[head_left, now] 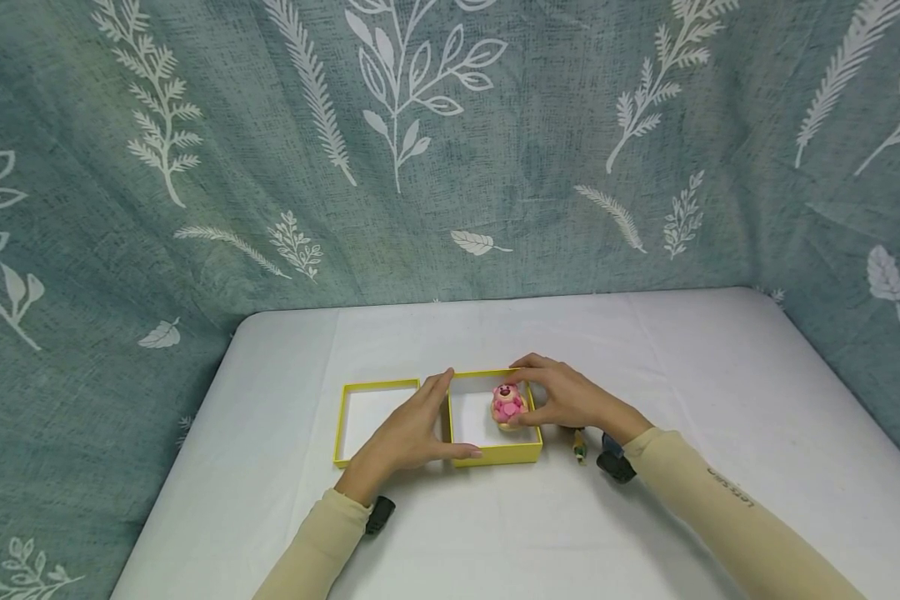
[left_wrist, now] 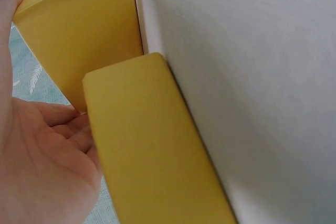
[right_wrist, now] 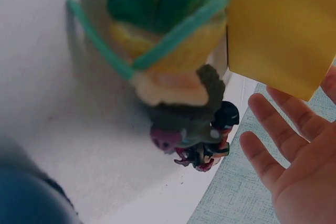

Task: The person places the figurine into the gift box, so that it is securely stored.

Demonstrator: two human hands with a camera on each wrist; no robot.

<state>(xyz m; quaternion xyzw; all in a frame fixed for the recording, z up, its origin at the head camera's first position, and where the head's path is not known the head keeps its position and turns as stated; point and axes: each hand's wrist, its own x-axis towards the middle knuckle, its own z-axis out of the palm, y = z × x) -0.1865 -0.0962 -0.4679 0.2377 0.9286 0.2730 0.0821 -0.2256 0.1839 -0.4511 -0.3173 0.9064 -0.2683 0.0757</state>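
Observation:
My left hand (head_left: 412, 429) spans the left side of an open yellow box (head_left: 498, 455), thumb at the front wall and fingertips at the back corner. Over the box's right wall, my right hand (head_left: 562, 398) pinches a pink bear figurine (head_left: 508, 406) between thumb and finger, inside the box. In the left wrist view, the left hand (left_wrist: 50, 166) holds the box (left_wrist: 86, 35); the lid (left_wrist: 142, 140) stands close by. The right wrist view shows the right hand's (right_wrist: 304, 166) other fingers extended beside the box (right_wrist: 283, 30); the bear is hidden there.
The shallow yellow lid (head_left: 356, 417), white inside, lies left of the box. Right of the box, beneath my right wrist, stand a green-and-yellow figurine (right_wrist: 168, 30) and some dark small figures (right_wrist: 202, 150). A blurred blue round thing (right_wrist: 31, 198) is nearby. White cloth covers the table (head_left: 495, 533).

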